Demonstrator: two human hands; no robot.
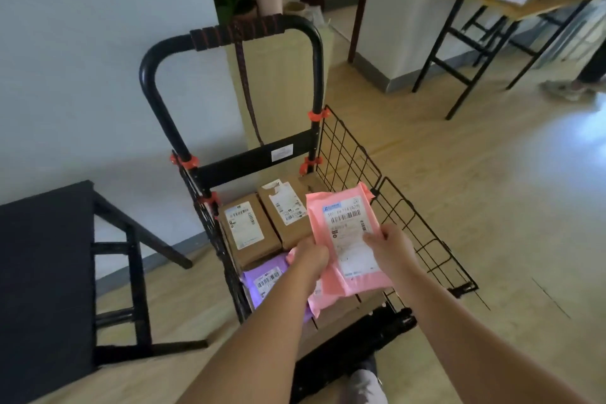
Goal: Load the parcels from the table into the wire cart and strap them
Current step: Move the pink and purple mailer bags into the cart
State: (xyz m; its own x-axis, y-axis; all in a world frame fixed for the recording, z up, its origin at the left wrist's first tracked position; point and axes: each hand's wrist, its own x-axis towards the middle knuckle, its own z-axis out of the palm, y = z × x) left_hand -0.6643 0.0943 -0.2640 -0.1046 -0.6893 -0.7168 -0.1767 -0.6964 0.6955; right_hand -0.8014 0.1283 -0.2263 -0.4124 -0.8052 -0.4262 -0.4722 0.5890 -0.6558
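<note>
A black wire cart [357, 154] stands in front of me, its right wire side folded outward. Inside lie two brown cardboard parcels [249, 226] [287, 207] side by side and a purple mailer bag [265, 276] nearer me. I hold a pink mailer bag [344, 223] with a white label above the cart's contents. My left hand [310, 257] grips its left edge and my right hand [392, 248] grips its right side. A dark red strap [246, 82] is wound on the cart's handle [249, 33] and hangs down behind it.
A black table [42, 272] stands at the left next to the cart. At the far right a wooden table [511, 7] carries more cardboard boxes, and a person's shoe [564, 89] shows beside it. Wooden floor lies to the right. My foot [367, 380] is below the cart.
</note>
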